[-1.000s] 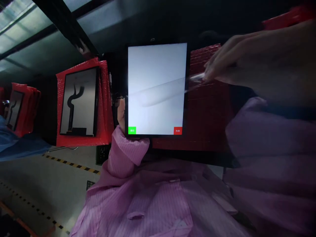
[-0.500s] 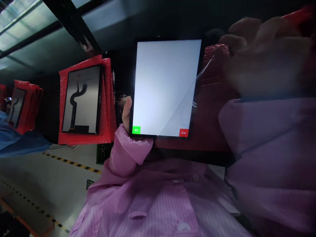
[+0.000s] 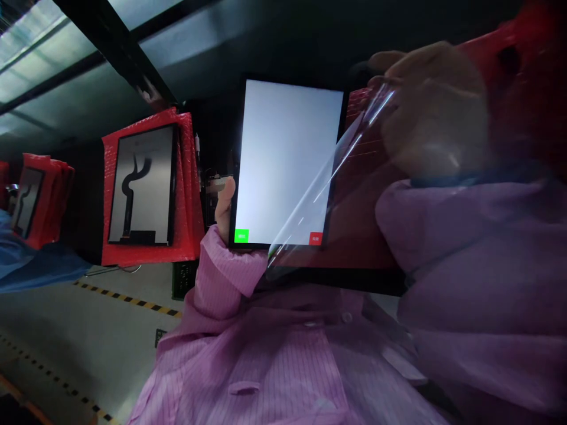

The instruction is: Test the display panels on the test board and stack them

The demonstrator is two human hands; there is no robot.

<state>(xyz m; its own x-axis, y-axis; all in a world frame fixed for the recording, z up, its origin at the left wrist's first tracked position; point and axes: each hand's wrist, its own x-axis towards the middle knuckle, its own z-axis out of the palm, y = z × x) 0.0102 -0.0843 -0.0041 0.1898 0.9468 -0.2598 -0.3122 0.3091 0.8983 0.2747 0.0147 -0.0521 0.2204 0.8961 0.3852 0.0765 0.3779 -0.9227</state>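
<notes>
A lit tablet screen [image 3: 287, 153] glows white, with a green button and a red button along its lower edge. My left hand [image 3: 224, 206] grips its lower left edge; only the thumb shows above my pink sleeve. My right hand [image 3: 432, 112], blurred and close to the camera, pinches a clear protective film [image 3: 328, 177]. The film hangs peeled away from the screen's right side and still meets it near the bottom edge.
A display panel with a black flex cable lies on red bubble wrap [image 3: 148, 189] to the left. Another such panel on red wrap [image 3: 38, 198] sits at the far left, above blue cloth. More red wrap lies behind the tablet. Yellow-black tape marks the floor.
My right hand has drawn the film off the screen toward the right and upward; it was lying on the glass a second ago. The tablet has tilted slightly.
</notes>
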